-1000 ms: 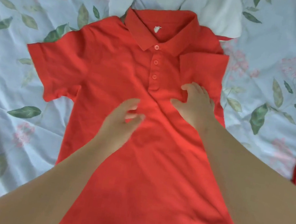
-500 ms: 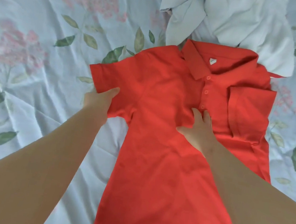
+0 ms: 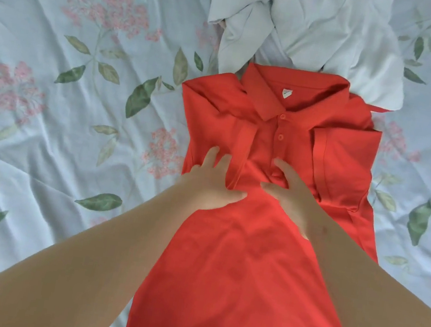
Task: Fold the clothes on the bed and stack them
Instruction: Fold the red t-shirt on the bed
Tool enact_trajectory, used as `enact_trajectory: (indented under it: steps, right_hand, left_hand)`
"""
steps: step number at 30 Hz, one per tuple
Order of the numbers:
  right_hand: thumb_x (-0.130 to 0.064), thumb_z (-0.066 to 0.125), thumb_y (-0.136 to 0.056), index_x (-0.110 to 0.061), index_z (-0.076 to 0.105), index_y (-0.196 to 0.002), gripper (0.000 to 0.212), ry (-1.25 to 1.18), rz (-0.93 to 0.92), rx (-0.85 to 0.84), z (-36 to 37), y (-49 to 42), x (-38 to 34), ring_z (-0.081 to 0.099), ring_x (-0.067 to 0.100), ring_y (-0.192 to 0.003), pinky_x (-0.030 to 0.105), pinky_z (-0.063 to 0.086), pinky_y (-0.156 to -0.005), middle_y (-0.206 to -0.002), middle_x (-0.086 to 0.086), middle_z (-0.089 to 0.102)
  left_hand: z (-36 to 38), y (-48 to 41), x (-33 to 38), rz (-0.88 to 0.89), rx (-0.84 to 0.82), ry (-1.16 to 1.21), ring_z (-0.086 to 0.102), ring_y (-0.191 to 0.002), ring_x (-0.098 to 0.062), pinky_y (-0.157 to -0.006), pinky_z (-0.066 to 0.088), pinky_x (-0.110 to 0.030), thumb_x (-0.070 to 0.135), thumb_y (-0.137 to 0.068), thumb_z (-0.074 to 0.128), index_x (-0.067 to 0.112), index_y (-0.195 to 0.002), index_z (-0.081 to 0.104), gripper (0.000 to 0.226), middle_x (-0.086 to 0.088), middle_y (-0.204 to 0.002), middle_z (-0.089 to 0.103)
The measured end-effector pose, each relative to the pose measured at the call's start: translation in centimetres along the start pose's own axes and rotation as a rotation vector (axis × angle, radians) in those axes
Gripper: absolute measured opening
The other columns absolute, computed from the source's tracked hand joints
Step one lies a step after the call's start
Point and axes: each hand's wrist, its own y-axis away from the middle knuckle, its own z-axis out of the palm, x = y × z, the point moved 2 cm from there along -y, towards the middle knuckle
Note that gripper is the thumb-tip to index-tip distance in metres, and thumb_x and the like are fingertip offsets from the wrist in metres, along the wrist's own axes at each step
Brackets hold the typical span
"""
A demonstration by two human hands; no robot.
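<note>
A red polo shirt (image 3: 249, 266) lies face up on the bed, collar away from me, with both short sleeves folded in over the chest. My left hand (image 3: 212, 185) lies flat on the folded-in left sleeve, fingers spread and straight. My right hand (image 3: 291, 194) presses flat on the chest just below the button placket, thumb pointing left. Neither hand grips cloth. My forearms cover part of the shirt's lower sides.
A crumpled white garment (image 3: 306, 31) lies just beyond the collar. The pale floral bedsheet (image 3: 76, 114) stretches to the left and right of the shirt.
My left hand has carried the left sleeve inward over the chest and now lies flat on it. My right hand stays on the chest. The view has shifted.
</note>
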Motion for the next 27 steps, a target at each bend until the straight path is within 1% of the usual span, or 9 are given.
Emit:
enact_trajectory:
  steps: [2,4,8,12,16,17,20,24,27]
  right_hand:
    - [-0.011,0.061,-0.088,-0.017,0.054,-0.129,0.042,0.012,-0.052,0.221,-2.2,0.4,0.5,0.054,0.014,-0.112,0.020,0.036,-0.097,-0.129,0.003,0.057]
    - [-0.007,0.056,-0.087,-0.011,0.061,-0.118,0.032,0.101,-0.105,0.491,-4.8,1.0,1.1,0.059,0.022,-0.100,0.018,0.036,-0.085,-0.112,0.006,0.065]
    - [-0.015,0.054,-0.085,-0.014,0.050,-0.128,0.043,0.140,0.089,0.722,-9.4,0.4,3.7,0.043,0.035,-0.119,0.042,0.034,-0.102,-0.131,0.014,0.048]
    - [-0.030,0.060,-0.084,-0.021,0.033,-0.142,0.064,0.053,0.214,0.646,-12.4,-2.6,4.6,0.035,0.034,-0.129,0.049,0.029,-0.108,-0.144,0.010,0.035]
    - [-0.039,0.071,-0.068,-0.022,0.028,-0.144,0.089,-0.198,0.135,0.509,-14.1,-6.4,4.1,0.050,0.030,-0.119,0.047,0.040,-0.104,-0.128,0.008,0.049]
    - [-0.035,0.073,-0.068,-0.019,0.029,-0.142,0.088,-0.264,0.135,0.484,-14.4,-7.1,4.0,0.054,0.028,-0.115,0.044,0.043,-0.102,-0.122,0.006,0.052]
    - [-0.024,0.078,-0.073,-0.007,0.043,-0.128,0.066,-0.243,0.141,0.441,-14.7,-7.5,4.4,0.058,0.027,-0.108,0.040,0.047,-0.096,-0.106,0.002,0.053]
    - [-0.038,0.077,-0.073,-0.010,0.052,-0.119,0.059,0.007,0.140,0.317,-14.0,-5.4,6.3,0.057,0.025,-0.107,0.039,0.046,-0.094,-0.108,0.002,0.059]
    - [-0.040,0.070,-0.079,-0.012,0.058,-0.115,0.047,0.205,0.135,0.220,-14.0,-4.2,8.2,0.058,0.027,-0.107,0.038,0.045,-0.093,-0.107,0.003,0.062]
  left_hand:
    - [0.5,-0.4,0.0,-0.039,0.092,0.002,0.033,-0.135,-0.030,-0.103,0.034,-0.043,0.052,-0.090,0.049,0.026,-0.150,0.010,0.076,0.007,-0.158,-0.001]
    - [0.3,-0.6,0.2,-0.055,0.259,0.035,0.043,-0.128,-0.027,-0.096,0.039,-0.040,0.044,-0.094,0.045,0.022,-0.146,0.026,0.059,0.003,-0.153,0.018]
    - [-0.4,-1.3,2.6,0.033,0.545,0.044,0.047,-0.118,-0.028,-0.087,0.041,-0.038,0.024,-0.095,0.047,0.021,-0.132,0.048,0.037,-0.004,-0.136,0.042]
    - [-2.1,-4.1,5.9,0.111,0.613,0.149,0.052,-0.109,-0.028,-0.088,0.043,-0.038,0.017,-0.093,0.048,0.022,-0.132,0.046,0.039,-0.008,-0.123,0.048]
    - [-3.6,-7.7,8.9,0.141,0.516,0.244,0.061,-0.096,-0.028,-0.087,0.048,-0.038,0.024,-0.093,0.051,0.022,-0.130,0.045,0.037,-0.005,-0.095,0.060]
    - [-3.3,-8.5,9.7,0.173,0.425,0.263,0.062,-0.095,-0.026,-0.088,0.048,-0.036,0.025,-0.093,0.053,0.022,-0.131,0.045,0.039,-0.003,-0.095,0.061]
    - [-1.6,-10.6,11.0,0.147,0.241,0.170,0.053,-0.106,-0.022,-0.099,0.042,-0.033,0.029,-0.091,0.057,0.025,-0.144,0.033,0.058,-0.008,-0.126,0.050]
    - [-0.4,-11.6,11.7,-0.017,0.266,0.010,0.040,-0.126,-0.033,-0.108,0.032,-0.043,0.022,-0.092,0.052,0.032,-0.150,0.014,0.070,-0.009,-0.141,0.034]
    - [-0.4,-10.2,13.7,-0.124,0.422,-0.014,0.040,-0.123,-0.035,-0.099,0.034,-0.042,0.015,-0.092,0.045,0.028,-0.147,0.022,0.061,-0.011,-0.138,0.037]
